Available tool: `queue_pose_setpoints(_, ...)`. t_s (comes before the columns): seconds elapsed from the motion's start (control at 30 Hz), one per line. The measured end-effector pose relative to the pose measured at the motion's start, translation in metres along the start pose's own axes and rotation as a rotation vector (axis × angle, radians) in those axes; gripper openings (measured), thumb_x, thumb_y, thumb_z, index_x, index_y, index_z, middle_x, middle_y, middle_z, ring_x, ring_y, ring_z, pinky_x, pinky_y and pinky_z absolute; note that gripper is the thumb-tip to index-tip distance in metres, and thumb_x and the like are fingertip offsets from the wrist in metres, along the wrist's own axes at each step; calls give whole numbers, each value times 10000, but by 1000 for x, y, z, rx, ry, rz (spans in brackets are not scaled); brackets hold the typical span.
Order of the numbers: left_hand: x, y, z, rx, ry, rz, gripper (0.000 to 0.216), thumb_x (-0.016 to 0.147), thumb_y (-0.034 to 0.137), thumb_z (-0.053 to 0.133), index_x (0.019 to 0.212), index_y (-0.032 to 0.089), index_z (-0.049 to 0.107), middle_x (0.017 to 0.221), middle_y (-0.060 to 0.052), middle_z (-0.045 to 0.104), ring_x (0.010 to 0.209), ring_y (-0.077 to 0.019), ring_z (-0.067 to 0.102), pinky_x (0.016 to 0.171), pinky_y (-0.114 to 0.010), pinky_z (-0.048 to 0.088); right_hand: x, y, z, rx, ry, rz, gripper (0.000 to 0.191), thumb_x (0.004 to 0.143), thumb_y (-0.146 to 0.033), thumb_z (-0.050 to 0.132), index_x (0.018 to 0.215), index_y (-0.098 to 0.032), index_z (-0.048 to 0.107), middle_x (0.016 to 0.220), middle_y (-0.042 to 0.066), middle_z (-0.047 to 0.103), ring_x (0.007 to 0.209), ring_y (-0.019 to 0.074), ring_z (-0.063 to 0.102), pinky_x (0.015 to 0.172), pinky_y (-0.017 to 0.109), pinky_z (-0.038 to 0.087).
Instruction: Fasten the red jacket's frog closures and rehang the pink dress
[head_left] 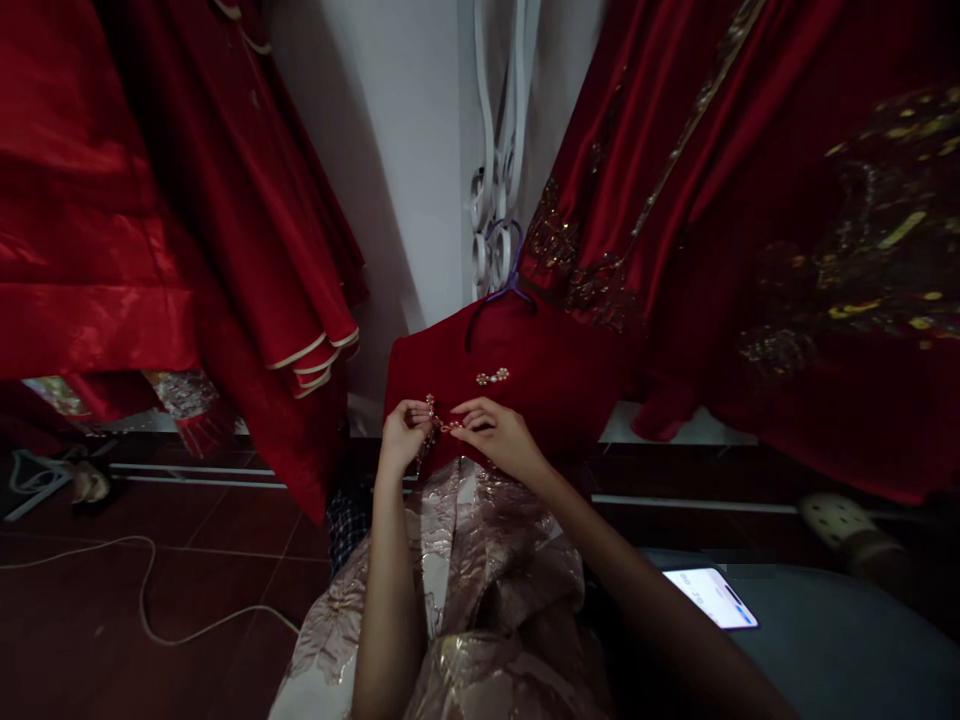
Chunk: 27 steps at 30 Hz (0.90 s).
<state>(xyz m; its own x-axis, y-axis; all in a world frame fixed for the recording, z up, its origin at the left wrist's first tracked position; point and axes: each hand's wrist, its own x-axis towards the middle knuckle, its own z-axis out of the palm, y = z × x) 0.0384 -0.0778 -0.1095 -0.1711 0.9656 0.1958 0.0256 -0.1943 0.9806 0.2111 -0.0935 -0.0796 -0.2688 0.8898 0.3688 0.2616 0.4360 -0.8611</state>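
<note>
A red velvet garment (540, 370) hangs on a purple hanger (504, 262) from a white scrolled rack, with a pale pink and gold brocade lining (480, 560) spilling down below it. My left hand (405, 432) and my right hand (496, 435) meet at its front edge. Both pinch a small pearl and gold clasp (442, 422) between thumb and fingers. A second pearl clasp (492, 377) sits fastened a little higher on the velvet.
Red satin dresses (112, 200) hang at the left, red gold-embroidered gowns (787, 200) at the right. A lit phone (710, 597) lies on a grey surface at lower right. A white cable (142, 590) trails over the dark tiled floor. A pale slipper (844, 525) lies right.
</note>
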Motion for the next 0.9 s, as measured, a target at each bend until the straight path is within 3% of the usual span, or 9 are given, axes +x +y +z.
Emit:
queue_pose_setpoints(0.3,4,-6,10,-114,72,14,270,584,136,625,852,128,600,882,-71,661,802,-128,625,801,-295,490,31,14,19,-78,55,-77,201,730,-220,592,929,-196,578,802,25,634,709,123,608,616,243,520)
queue_pose_setpoints(0.9,6,-8,11,-186,105,-15,261,571,132,661,829,98,646,812,-78,683,736,-117,628,780,-269,487,32,15,22,-45,98,-98,223,739,-207,576,960,-186,551,832,22,633,728,113,616,581,200,497)
